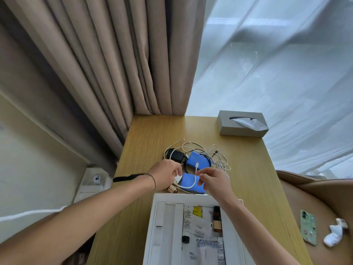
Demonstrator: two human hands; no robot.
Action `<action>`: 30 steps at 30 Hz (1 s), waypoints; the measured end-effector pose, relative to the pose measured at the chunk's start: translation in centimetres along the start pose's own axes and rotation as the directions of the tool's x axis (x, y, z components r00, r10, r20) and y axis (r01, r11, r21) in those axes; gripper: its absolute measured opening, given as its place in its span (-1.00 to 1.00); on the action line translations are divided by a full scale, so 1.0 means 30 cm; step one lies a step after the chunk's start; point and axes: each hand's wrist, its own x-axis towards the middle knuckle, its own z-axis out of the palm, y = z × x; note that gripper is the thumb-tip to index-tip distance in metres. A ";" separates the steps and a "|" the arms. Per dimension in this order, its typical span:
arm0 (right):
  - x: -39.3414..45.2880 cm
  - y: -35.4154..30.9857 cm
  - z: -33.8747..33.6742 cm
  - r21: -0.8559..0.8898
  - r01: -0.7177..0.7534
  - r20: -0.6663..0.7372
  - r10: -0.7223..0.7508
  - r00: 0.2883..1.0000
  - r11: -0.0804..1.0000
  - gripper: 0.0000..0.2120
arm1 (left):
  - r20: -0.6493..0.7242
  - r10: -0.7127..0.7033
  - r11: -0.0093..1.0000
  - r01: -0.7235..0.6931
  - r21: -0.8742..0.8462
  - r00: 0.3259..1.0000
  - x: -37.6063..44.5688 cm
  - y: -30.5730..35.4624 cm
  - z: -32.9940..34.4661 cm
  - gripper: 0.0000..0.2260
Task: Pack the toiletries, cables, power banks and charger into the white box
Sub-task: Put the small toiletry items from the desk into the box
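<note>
While I look down from the head camera, I list things from the largest to the smallest.
Table (pixel 152 142): a wooden top that carries everything I am packing; beige curtains hang behind its far left edge.
White box (pixel 152 226): I see it open at the near edge of the table, with a white tube (pixel 187 219), a dark bottle (pixel 217 219) and flat sachets (pixel 202 226) already lying inside.
Tissue box (pixel 241 129): grey, at the far right corner of the table, well apart from my work.
Near power bank (pixel 188 181): blue, flat on the table just beyond the box's far wall, between my two hands.
Far power bank (pixel 198 159): blue, further back, beside the black charger (pixel 174 154).
Loose cables (pixel 215 153): white, tangled around and to the right of the far power bank.
Phone (pixel 308 226): green case, on the brown seat to the right of the table, near a crumpled white thing (pixel 335 234).
Left hand (pixel 165 176): my grip is closed, fingers pinching a small white plug (pixel 177 178) at the near power bank's left edge.
Right hand (pixel 214 180): my grip is closed, fingertips pinching the white cable (pixel 193 178) that curves over the near power bank.
</note>
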 end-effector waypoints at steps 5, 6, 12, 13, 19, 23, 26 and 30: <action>-0.005 0.028 0.020 0.009 -0.034 -0.019 0.034 0.999 0.999 -0.77 | 0.301 0.197 0.826 -0.323 0.462 0.933 0.077 -0.085 0.043 -0.73; -0.011 0.034 0.023 0.009 -0.041 -0.029 0.041 0.999 0.999 -0.77 | 0.384 0.213 0.750 -0.402 0.525 0.899 0.084 -0.097 0.059 -0.74; -0.074 0.073 0.018 0.027 -0.077 -0.082 0.079 0.994 0.997 -0.77 | 0.469 0.264 0.606 -0.523 0.599 0.843 0.119 -0.172 0.165 -0.77; -0.085 0.078 0.015 0.031 -0.082 -0.094 0.085 0.992 0.996 -0.77 | 0.459 0.274 0.602 -0.523 0.604 0.845 0.126 -0.184 0.180 -0.77; -0.147 0.098 -0.016 0.059 -0.093 -0.142 0.100 0.985 0.994 -0.77 | 0.390 0.299 0.575 -0.491 0.655 0.871 0.149 -0.219 0.274 -0.78; -0.168 0.097 -0.024 0.023 -0.094 -0.149 0.097 0.984 0.995 -0.78 | 0.310 0.299 0.659 -0.430 0.617 0.903 0.134 -0.250 0.312 -0.77; -0.156 0.078 -0.018 -0.034 -0.068 -0.140 0.063 0.988 0.997 -0.77 | 0.198 0.234 0.859 -0.298 0.417 0.952 0.107 -0.266 0.287 -0.81; -0.120 0.026 0.024 -0.081 -0.030 -0.094 0.022 0.995 0.996 -0.79 | 0.014 0.093 0.995 -0.093 0.031 0.996 0.026 -0.281 0.210 -0.93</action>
